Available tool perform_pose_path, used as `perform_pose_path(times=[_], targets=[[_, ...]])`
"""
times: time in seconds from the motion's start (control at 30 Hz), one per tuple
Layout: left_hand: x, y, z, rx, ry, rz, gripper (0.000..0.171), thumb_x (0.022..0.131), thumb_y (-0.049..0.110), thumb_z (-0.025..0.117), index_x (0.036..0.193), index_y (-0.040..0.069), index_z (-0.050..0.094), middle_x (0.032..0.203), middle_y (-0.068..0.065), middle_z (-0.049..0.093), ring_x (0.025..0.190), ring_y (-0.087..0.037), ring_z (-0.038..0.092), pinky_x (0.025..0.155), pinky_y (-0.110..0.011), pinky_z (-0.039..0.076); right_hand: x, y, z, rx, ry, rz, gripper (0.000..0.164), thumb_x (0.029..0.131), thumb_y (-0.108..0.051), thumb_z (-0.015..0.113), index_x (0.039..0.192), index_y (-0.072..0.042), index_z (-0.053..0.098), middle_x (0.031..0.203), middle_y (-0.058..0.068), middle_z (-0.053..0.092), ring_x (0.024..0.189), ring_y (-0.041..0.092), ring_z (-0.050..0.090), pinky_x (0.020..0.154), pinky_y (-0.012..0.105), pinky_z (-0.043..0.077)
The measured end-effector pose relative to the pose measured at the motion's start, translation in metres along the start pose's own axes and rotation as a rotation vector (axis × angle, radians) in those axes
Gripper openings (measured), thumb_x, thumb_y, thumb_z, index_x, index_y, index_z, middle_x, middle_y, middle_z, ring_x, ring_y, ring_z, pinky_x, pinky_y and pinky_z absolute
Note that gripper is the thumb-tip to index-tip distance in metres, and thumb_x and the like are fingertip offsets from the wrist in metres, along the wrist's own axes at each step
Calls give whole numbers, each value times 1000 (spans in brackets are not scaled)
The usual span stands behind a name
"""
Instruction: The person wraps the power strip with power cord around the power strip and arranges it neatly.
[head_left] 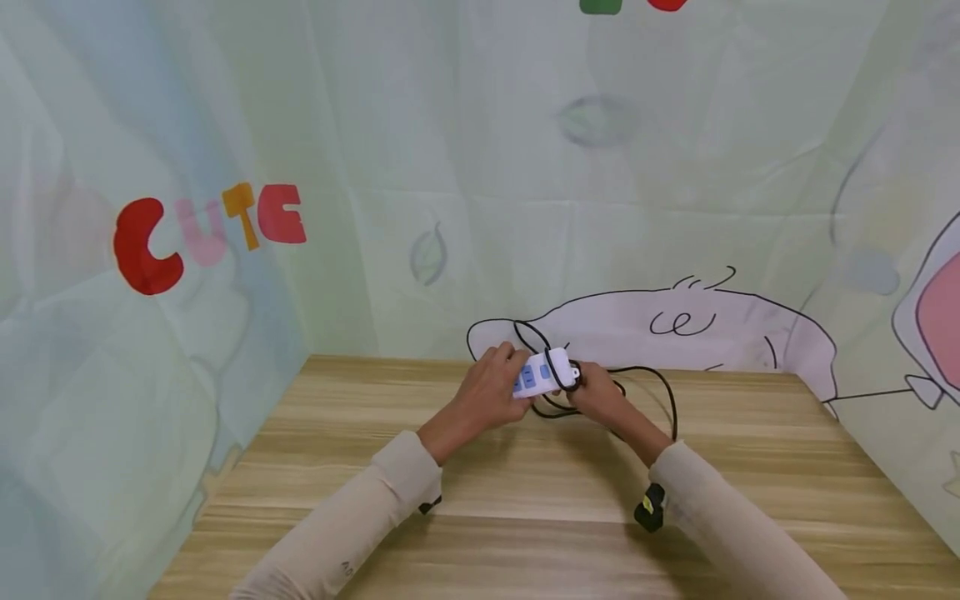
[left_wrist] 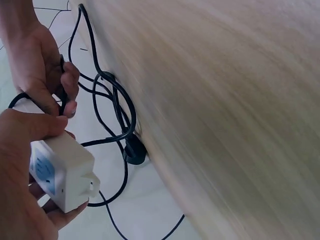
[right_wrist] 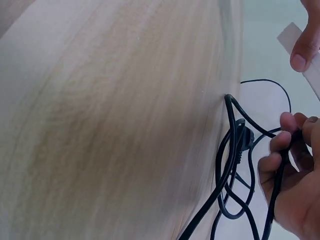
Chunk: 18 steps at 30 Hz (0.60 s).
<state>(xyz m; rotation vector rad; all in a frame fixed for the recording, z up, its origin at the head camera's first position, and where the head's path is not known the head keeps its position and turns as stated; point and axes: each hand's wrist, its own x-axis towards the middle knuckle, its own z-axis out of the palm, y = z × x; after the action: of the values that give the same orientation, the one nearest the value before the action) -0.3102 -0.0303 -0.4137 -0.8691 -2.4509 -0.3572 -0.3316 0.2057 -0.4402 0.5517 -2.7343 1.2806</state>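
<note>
My left hand [head_left: 486, 387] grips a white power strip [head_left: 557, 367] with blue socket faces, holding it above the table. In the left wrist view the thumb lies across the strip's [left_wrist: 75, 162] top and fingertips show beneath it. A black cord [head_left: 534, 335] loops round the strip's right end. My right hand [head_left: 600, 393] is at that end, its curled fingers holding the cord [right_wrist: 280, 182], as the right wrist view shows. More loops of cord hang below, and a black plug [left_wrist: 135, 151] dangles among them near the table's far edge.
A wood-grain table [head_left: 510, 533] lies under both arms. Behind it and at the sides hang pale printed curtains [head_left: 450, 167] with cartoon figures and coloured letters. Slack cord [head_left: 663, 383] arcs to the right of my right hand.
</note>
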Motion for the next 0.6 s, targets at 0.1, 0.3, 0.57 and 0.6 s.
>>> perform_pose_path(times=[0.1,0.3,0.57,0.6], targets=[[-1,-2,1,24,-1,1,53,88,30,91,129,3,70,110,-13,69,88,-26,64,72,-35,56,0,0,3,-25,11,14,23,99,5,55,98,3,77,92,17,80,78,17,57,66,29,43],[0,-7,6,-27,-24,-36,55,92,32,88,136,4,70,115,-14,71,92,-27,65,77,-38,59,-2,1,5,-49,-21,-9,27,108,3,50,100,6,75,90,19,77,77,16,56,67,29,44],[7,-11,7,19,-76,-104,56,92,38,85,138,9,73,115,-9,69,88,-23,62,68,-33,54,-7,-8,6,-52,-95,-5,32,117,-4,47,118,10,75,88,14,73,71,12,54,63,26,43],[8,-11,6,27,-85,-112,56,92,38,84,138,9,73,115,-9,69,87,-22,61,66,-32,53,-7,-10,5,-59,-98,5,32,117,-5,47,118,9,76,89,14,72,71,11,52,63,25,42]])
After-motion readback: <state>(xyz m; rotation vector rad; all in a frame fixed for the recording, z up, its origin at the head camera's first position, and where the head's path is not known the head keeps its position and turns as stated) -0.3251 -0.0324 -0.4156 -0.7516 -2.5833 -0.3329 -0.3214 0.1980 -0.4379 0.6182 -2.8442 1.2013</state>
